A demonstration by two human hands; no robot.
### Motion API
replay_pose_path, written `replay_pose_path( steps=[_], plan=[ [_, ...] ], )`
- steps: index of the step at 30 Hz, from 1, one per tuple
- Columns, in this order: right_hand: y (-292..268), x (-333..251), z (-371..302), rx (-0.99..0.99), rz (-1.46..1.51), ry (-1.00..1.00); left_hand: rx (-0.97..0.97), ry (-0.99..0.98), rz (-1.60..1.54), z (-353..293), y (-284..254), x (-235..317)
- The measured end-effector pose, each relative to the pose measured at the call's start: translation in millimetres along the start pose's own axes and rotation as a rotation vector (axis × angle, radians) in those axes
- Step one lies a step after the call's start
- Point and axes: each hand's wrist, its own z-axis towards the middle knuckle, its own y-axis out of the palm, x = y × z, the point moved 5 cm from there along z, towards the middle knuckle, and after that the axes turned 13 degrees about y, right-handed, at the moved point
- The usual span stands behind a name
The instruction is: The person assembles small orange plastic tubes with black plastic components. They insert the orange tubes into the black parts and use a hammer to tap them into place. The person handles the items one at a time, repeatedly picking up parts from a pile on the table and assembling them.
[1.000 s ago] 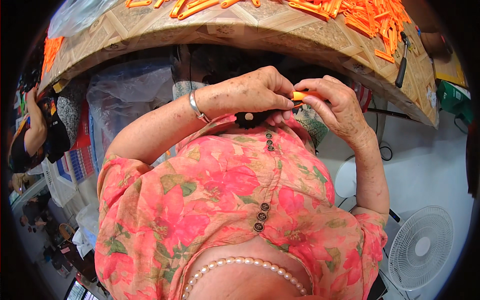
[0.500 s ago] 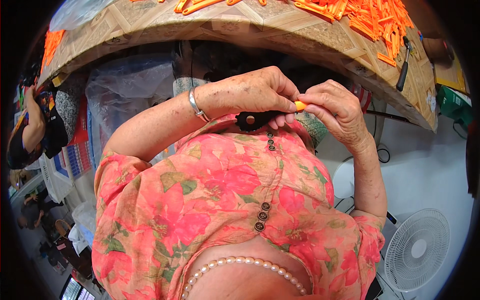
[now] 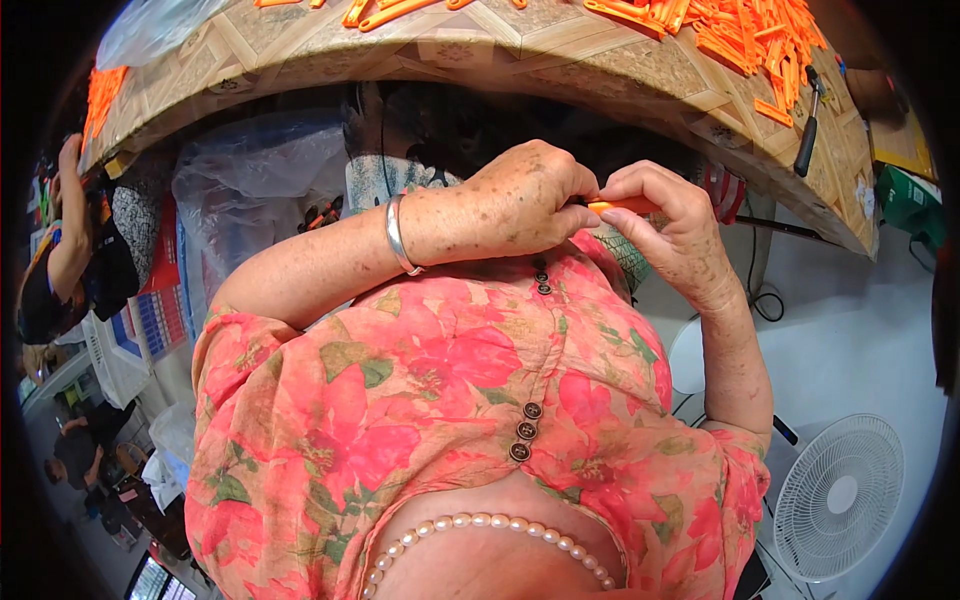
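My left hand point(image 3: 520, 195) and my right hand point(image 3: 665, 225) meet above my lap, fingertips almost touching. Pinched in the right thumb and fingers is an orange plastic piece point(image 3: 612, 206), most of it hidden by the hand. At its left end, a small dark part point(image 3: 578, 200) shows by the left fingertips. The left fingers are curled with the back of the hand towards me, covering most of what they grip. Similar long, slim orange plastic pieces point(image 3: 755, 45) lie heaped on the table at the far right.
The table point(image 3: 450, 50) curves across the far side, more orange pieces along its edge. A black-handled tool point(image 3: 806, 140) lies near its right corner. A white fan point(image 3: 840, 495) stands at lower right. Clear plastic sheeting point(image 3: 250, 170) hangs at left, near another person's arm point(image 3: 70, 225).
My left hand has turned over, hiding the black toothed piece with a round hole that showed beneath it. More of the orange piece shows in my right hand.
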Motion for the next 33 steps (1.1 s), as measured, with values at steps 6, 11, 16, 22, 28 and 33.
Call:
replay_pose_path(
  steps=[6, 11, 16, 22, 28, 33],
  plan=[
    [4, 7, 3, -0.052, -0.094, 0.167, -0.043, -0.004, 0.198, 2, 10, -5],
    [0, -2, 6, -0.022, -0.243, 0.136, -0.053, 0.036, 0.280, 8, 4, -4],
    [-6, -20, 13, 0.106, -0.429, -0.090, 0.050, 0.163, 0.393, 13, -8, 1],
    [-19, -24, 30, 0.204, -0.475, -0.319, 0.044, 0.168, 0.578, 18, -33, 12],
    [-22, -27, 36, 0.191, -0.591, -0.376, 0.079, 0.221, 0.659, 15, -43, 7],
    [-12, -20, 40, 0.193, -0.624, -0.323, 0.060, 0.177, 0.640, 13, -46, -1]
  ],
)
